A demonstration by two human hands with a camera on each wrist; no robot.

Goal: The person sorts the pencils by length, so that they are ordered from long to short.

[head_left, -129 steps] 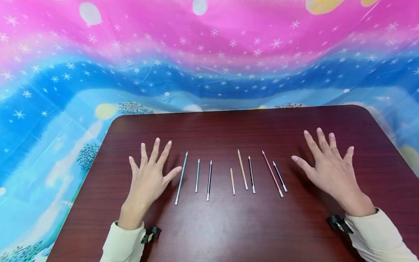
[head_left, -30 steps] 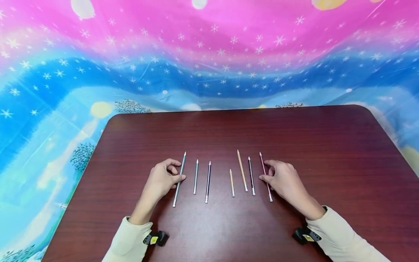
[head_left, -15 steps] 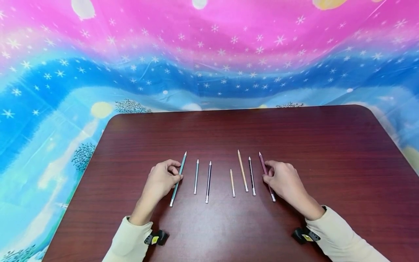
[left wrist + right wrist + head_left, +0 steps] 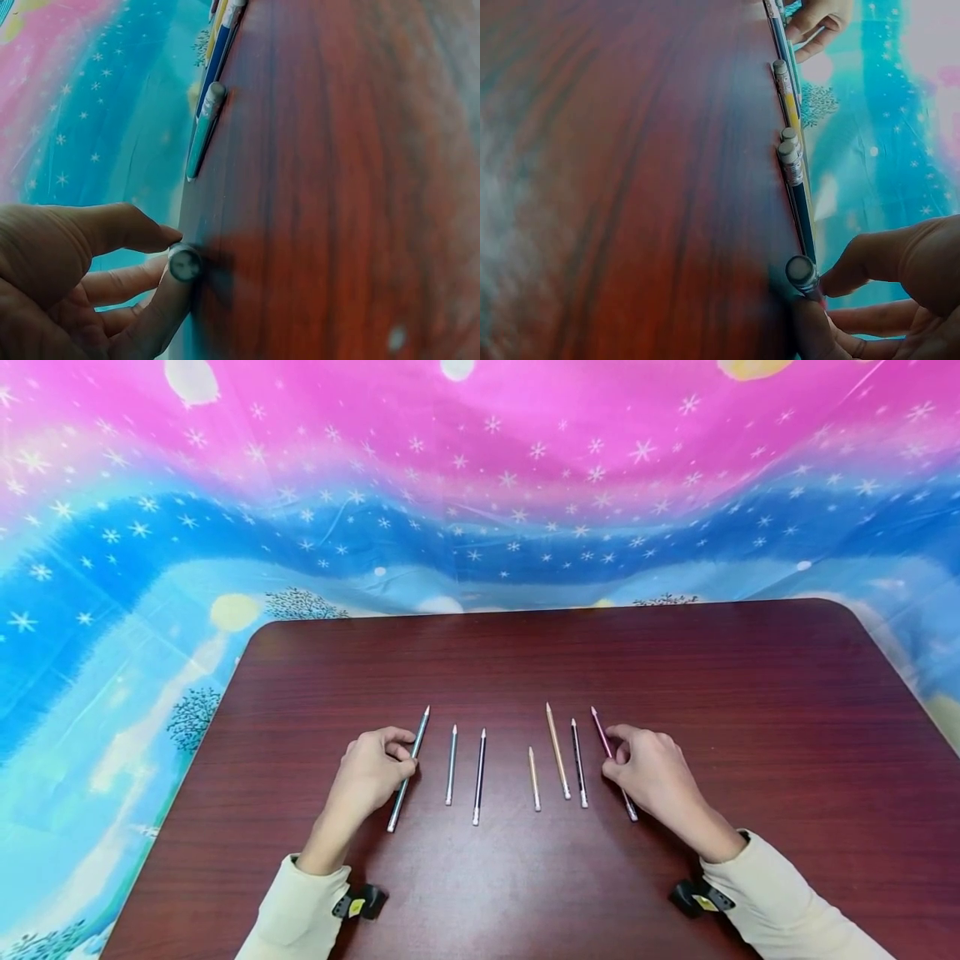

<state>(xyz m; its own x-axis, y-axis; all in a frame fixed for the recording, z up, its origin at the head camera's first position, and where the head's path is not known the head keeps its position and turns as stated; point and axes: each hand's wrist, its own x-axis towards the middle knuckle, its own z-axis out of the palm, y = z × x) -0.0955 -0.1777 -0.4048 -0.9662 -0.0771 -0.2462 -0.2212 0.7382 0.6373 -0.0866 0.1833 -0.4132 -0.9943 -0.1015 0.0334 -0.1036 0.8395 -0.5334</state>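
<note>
My left hand point(image 4: 369, 777) pinches a long teal pencil point(image 4: 422, 727) between thumb and fingers; its eraser end point(image 4: 184, 262) faces the left wrist camera. Across the table, my right hand point(image 4: 647, 770) pinches a long pink pencil point(image 4: 601, 727), whose eraser end point(image 4: 802, 271) shows in the right wrist view. Both pencils lean outward at the near end. Between the hands lie a shorter teal pencil point(image 4: 452, 764), a dark blue pencil point(image 4: 479, 777), a short yellow pencil point(image 4: 534, 777), a long yellow pencil point(image 4: 557, 752) and a black pencil point(image 4: 579, 764), tips pointing away.
The dark red-brown wooden table point(image 4: 495, 660) has rounded far corners. A pink and blue snowflake-patterned cloth point(image 4: 480, 510) hangs behind and beside it. Small black devices sit at the cuffs, one at the left wrist point(image 4: 360, 903) and one at the right point(image 4: 701, 898).
From lying spread open, both hands have come to pinch the outer pencils. Over the last second these pencils' near ends swung slightly outward. The short dark pencil at far right no longer shows separately.
</note>
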